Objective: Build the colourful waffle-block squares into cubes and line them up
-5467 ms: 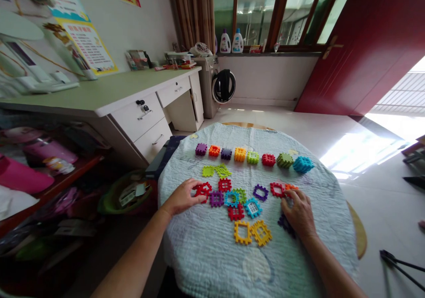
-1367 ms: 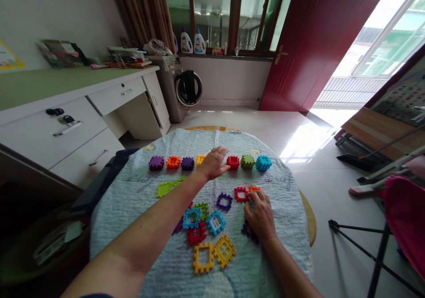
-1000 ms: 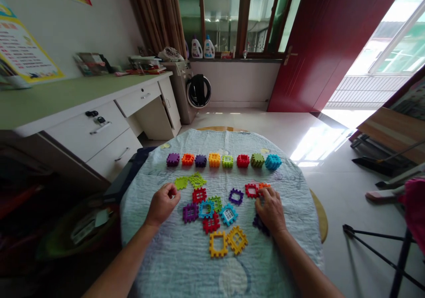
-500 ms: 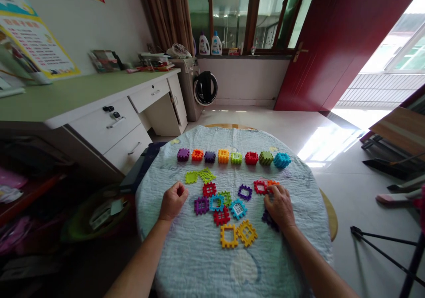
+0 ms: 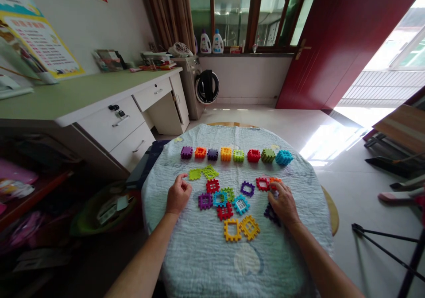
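Observation:
My left hand (image 5: 179, 195) is loosely closed on the cloth at the left, with the index finger slightly lifted and nothing visible in it. Nearest to it are a lime-green panel (image 5: 195, 174) and a lime-green lattice piece (image 5: 210, 172). On the right, my right hand (image 5: 283, 204) has its thumb and fingers apart, the fingertips at an orange notched piece (image 5: 275, 180) that they partly cover. Beside that lies a red frame piece (image 5: 262, 183). A dark purple piece (image 5: 270, 214) shows partly under this hand. Between the hands lie a purple frame (image 5: 247, 189), a blue window piece (image 5: 241, 204) and yellow pieces (image 5: 232, 230).
A row of coloured block cubes (image 5: 226, 154) spans the far part of the round, cloth-covered table (image 5: 212, 262). A desk (image 5: 99, 92) stands at the left, a washing machine (image 5: 192, 85) behind. A black tripod leg (image 5: 385, 234) is on the floor at the right.
My left index finger has lifted a little from the fist. My right thumb and fingers have spread slightly near the orange piece. The whole view has shifted slightly.

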Available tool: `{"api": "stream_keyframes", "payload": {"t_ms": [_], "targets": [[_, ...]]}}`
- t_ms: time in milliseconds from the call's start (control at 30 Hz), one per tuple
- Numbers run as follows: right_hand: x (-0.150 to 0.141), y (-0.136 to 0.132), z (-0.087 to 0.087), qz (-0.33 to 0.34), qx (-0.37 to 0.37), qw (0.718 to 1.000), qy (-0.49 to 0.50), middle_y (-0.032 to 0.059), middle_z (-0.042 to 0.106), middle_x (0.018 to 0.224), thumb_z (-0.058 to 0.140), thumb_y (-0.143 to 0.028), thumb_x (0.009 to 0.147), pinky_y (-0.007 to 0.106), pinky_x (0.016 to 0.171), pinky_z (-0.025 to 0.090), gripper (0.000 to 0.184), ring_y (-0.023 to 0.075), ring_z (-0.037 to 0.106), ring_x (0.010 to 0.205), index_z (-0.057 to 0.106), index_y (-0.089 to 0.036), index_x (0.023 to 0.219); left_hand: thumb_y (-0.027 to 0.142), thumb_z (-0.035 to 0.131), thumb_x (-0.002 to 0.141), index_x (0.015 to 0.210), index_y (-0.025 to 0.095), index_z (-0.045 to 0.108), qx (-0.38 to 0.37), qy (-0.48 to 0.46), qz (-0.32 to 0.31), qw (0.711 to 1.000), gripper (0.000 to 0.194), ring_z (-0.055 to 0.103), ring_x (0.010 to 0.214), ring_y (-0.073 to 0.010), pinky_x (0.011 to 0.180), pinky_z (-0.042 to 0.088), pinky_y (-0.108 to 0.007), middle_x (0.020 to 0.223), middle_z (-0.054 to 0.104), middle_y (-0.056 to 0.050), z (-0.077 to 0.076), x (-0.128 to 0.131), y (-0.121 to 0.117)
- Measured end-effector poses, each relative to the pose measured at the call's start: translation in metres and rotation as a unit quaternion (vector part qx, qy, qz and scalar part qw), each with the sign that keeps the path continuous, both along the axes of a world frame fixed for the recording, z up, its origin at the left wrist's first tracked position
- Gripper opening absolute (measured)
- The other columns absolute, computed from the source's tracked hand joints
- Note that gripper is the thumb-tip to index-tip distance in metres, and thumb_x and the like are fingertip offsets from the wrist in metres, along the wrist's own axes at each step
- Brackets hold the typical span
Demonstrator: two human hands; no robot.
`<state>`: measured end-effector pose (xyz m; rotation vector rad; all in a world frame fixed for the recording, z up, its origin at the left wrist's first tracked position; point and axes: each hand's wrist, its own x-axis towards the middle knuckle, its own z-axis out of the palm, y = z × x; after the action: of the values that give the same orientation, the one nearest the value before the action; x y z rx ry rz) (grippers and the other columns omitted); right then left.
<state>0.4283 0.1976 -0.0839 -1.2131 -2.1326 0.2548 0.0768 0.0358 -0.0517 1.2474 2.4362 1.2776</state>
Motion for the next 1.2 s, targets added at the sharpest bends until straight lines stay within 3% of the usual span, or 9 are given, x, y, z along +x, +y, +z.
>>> {"api": "stream_keyframes", "payload": {"t_ms": [133, 267, 367, 500, 700, 867, 967, 1067, 1200], "targets": [[-0.033, -0.024, 0.026, 0.025, 0.025, 0.999, -0.007, 0.0066, 0.065, 0.115, 0.053, -0.021, 0.079, 0.043, 0.098, 0.036, 0.027, 0.0254, 0.051, 0.112, 0.064, -0.022, 0.103, 0.030, 0.050, 0.074, 0.103, 0.021, 0.055, 0.005, -0.002, -0.006, 1.000, 0.031, 0.060, 0.060, -0.0158, 0.068, 0.048, -0.027, 0.062, 0.058, 0.005, -0.002, -0.001, 0.000], [-0.093, -0.064, 0.048, 0.203, -0.044, 0.977, -0.039, 0.0051, 0.066, 0.115, 0.059, -0.027, 0.082, 0.038, 0.095, 0.039, 0.029, 0.0227, 0.052, 0.107, 0.063, -0.023, 0.110, 0.031, 0.050, 0.073, 0.098, 0.021, 0.057, 0.007, -0.003, -0.007, 1.000, 0.028, 0.060, 0.060, -0.0151, 0.066, 0.047, -0.025, 0.062, 0.058, 0.005, -0.003, -0.003, 0.000], [-0.125, -0.084, 0.046, 0.237, -0.068, 0.965, -0.089, 0.0044, 0.062, 0.123, 0.068, -0.032, 0.077, 0.041, 0.093, 0.039, 0.040, 0.0259, 0.049, 0.111, 0.061, -0.028, 0.116, 0.031, 0.049, 0.074, 0.097, 0.020, 0.058, 0.006, -0.010, -0.013, 1.000, 0.027, 0.059, 0.059, -0.0147, 0.065, 0.046, -0.025, 0.060, 0.057, 0.005, -0.002, -0.003, -0.001], [-0.140, -0.090, 0.032, 0.206, -0.067, 0.967, -0.132, 0.0028, 0.063, 0.119, 0.069, -0.029, 0.078, 0.041, 0.091, 0.039, 0.027, 0.0254, 0.051, 0.107, 0.064, -0.030, 0.105, 0.034, 0.049, 0.076, 0.096, 0.020, 0.058, 0.010, -0.018, -0.025, 0.999, 0.026, 0.057, 0.057, -0.0144, 0.063, 0.046, -0.025, 0.060, 0.055, 0.005, -0.003, -0.005, -0.002], [-0.128, -0.080, 0.028, 0.204, -0.031, 0.978, -0.037, 0.0031, 0.068, 0.102, 0.050, -0.029, 0.093, 0.034, 0.090, 0.038, 0.016, 0.0188, 0.057, 0.096, 0.066, -0.025, 0.091, 0.037, 0.050, 0.077, 0.096, 0.020, 0.058, 0.009, -0.035, -0.033, 0.999, 0.027, 0.056, 0.056, -0.0138, 0.062, 0.045, -0.025, 0.060, 0.054, 0.005, -0.005, -0.007, -0.002], [-0.078, -0.048, 0.048, 0.009, -0.114, 0.987, 0.113, 0.0011, 0.061, 0.067, 0.033, -0.042, 0.097, 0.027, 0.065, 0.040, 0.038, 0.0158, 0.055, 0.064, 0.063, -0.020, 0.088, 0.039, 0.050, 0.077, 0.094, 0.019, 0.060, 0.011, -0.044, -0.043, 0.998, 0.028, 0.056, 0.056, -0.0137, 0.061, 0.045, -0.024, 0.060, 0.055, 0.005, -0.005, -0.007, -0.002], [-0.051, -0.036, 0.050, -0.006, -0.163, 0.984, 0.078, -0.0014, 0.057, 0.063, 0.039, -0.043, 0.092, 0.026, 0.061, 0.038, 0.033, 0.0160, 0.053, 0.058, 0.061, -0.020, 0.095, 0.040, 0.050, 0.076, 0.093, 0.019, 0.061, 0.011, -0.044, -0.046, 0.998, 0.029, 0.056, 0.055, -0.0135, 0.060, 0.044, -0.024, 0.059, 0.056, 0.004, -0.006, -0.007, -0.002], [-0.041, -0.040, 0.041, 0.018, -0.181, 0.983, -0.002, 0.0018, 0.061, 0.071, 0.041, -0.038, 0.090, 0.029, 0.067, 0.041, 0.027, 0.0181, 0.057, 0.067, 0.063, -0.021, 0.091, 0.040, 0.050, 0.076, 0.093, 0.018, 0.061, 0.010, -0.042, -0.044, 0.998, 0.030, 0.056, 0.055, -0.0135, 0.059, 0.044, -0.024, 0.059, 0.056, 0.004, -0.005, -0.007, -0.002], [-0.038, -0.051, 0.028, -0.039, -0.101, 0.989, -0.100, 0.0100, 0.059, 0.118, 0.049, -0.027, 0.084, 0.042, 0.093, 0.038, 0.025, 0.0281, 0.051, 0.111, 0.068, -0.023, 0.098, 0.041, 0.050, 0.076, 0.092, 0.018, 0.061, 0.010, -0.041, -0.046, 0.998, 0.030, 0.055, 0.054, -0.0133, 0.060, 0.045, -0.024, 0.060, 0.057, 0.004, -0.004, -0.006, -0.002]]}}
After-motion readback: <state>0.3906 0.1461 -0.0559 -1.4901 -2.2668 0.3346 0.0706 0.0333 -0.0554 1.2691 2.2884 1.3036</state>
